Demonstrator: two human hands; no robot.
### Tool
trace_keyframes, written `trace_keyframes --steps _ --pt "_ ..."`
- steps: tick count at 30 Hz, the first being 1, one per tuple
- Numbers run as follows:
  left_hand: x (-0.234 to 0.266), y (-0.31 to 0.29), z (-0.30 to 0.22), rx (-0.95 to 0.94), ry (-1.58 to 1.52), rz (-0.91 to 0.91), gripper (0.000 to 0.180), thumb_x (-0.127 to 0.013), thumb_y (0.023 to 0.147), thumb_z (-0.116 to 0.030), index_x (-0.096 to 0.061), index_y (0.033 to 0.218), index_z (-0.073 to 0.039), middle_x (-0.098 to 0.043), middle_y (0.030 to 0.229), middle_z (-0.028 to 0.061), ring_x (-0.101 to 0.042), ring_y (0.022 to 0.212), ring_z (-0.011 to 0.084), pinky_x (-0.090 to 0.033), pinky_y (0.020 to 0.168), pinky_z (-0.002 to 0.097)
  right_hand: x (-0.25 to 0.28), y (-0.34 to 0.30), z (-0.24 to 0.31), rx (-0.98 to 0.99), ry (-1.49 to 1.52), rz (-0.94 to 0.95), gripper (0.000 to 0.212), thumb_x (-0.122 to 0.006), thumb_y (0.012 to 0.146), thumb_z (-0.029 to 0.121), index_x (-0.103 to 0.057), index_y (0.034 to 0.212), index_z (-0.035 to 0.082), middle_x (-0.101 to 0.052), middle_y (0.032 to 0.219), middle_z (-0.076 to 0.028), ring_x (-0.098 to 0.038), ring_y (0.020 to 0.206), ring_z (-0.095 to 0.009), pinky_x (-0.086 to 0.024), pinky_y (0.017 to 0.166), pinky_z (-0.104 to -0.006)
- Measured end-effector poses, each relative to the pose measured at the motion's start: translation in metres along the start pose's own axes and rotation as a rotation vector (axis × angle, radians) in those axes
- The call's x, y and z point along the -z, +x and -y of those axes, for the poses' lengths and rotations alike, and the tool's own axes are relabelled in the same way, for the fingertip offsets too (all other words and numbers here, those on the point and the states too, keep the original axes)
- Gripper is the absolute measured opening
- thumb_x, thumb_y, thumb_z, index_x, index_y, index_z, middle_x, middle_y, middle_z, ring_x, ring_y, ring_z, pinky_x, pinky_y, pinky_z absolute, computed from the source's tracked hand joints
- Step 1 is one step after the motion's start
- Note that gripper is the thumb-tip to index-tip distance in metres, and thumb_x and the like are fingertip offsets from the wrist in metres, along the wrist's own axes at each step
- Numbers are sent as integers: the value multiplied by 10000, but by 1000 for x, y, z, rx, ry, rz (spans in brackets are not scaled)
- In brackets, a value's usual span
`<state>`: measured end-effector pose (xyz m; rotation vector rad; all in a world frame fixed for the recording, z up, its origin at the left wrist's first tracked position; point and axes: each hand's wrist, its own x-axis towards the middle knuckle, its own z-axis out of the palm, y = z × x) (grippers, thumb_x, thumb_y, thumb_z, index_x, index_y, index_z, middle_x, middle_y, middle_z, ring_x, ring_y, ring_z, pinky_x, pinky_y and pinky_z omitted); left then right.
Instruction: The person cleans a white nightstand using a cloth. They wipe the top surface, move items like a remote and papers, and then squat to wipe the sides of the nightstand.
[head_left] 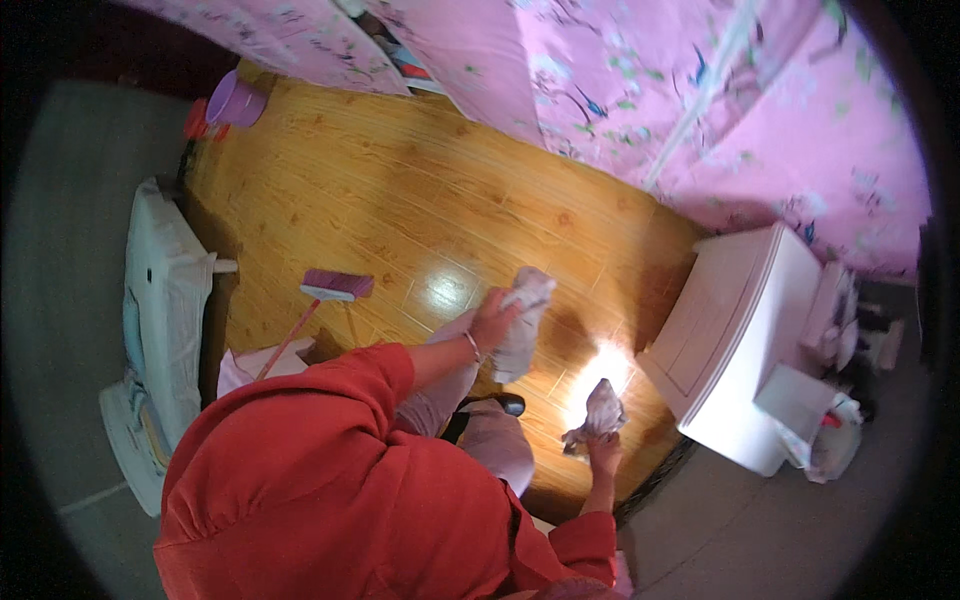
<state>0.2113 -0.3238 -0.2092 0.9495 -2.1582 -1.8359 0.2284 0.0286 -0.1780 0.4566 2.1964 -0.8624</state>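
Note:
Between the fingers of my left hand (493, 318) is a pale pinkish-grey cloth (518, 345), bunched at the top and hanging down over the wood-look floor. A bracelet circles that wrist. Further right and nearer to me, my right hand (604, 453) is closed on a darker, crumpled grey-brown cloth (604, 408). Its upper end points away from me toward a bright patch of light on the floor. The two hands are apart. What kind of cloth either one is, I cannot make out. Both arms are in red sleeves, and my pale trousers and a dark shoe (511, 404) show below.
On the right stands a white cabinet (735, 330), with bags and papers beside it. A purple broom (338, 284) with a pink handle is left of me, near a white table (168, 270). A purple bucket (236, 101) sits far left. Pink floral curtains (640, 80) hang at the back.

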Motion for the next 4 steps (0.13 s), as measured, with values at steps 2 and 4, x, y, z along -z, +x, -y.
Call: trace_keyframes --steps 2,4 --pt "54 -2 -62 197 -41 -44 254 -563 863 -195 -516 1049 -29 -542 895 56 -505 799 121 -440 695 276 8 -38 13 55 20 6 525 -734 643 260 -532 1016 -49 -626 944 -178 -606 845 -254 -481 734 -366" --pt "110 -6 -98 113 46 -139 272 -570 861 -208 -523 1060 -30 -545 855 78 -514 789 144 -445 685 292 7 -36 -24 74 -131 77 455 -708 678 182 -543 1037 -43 -633 944 -113 -589 841 -182 -483 724 -309"
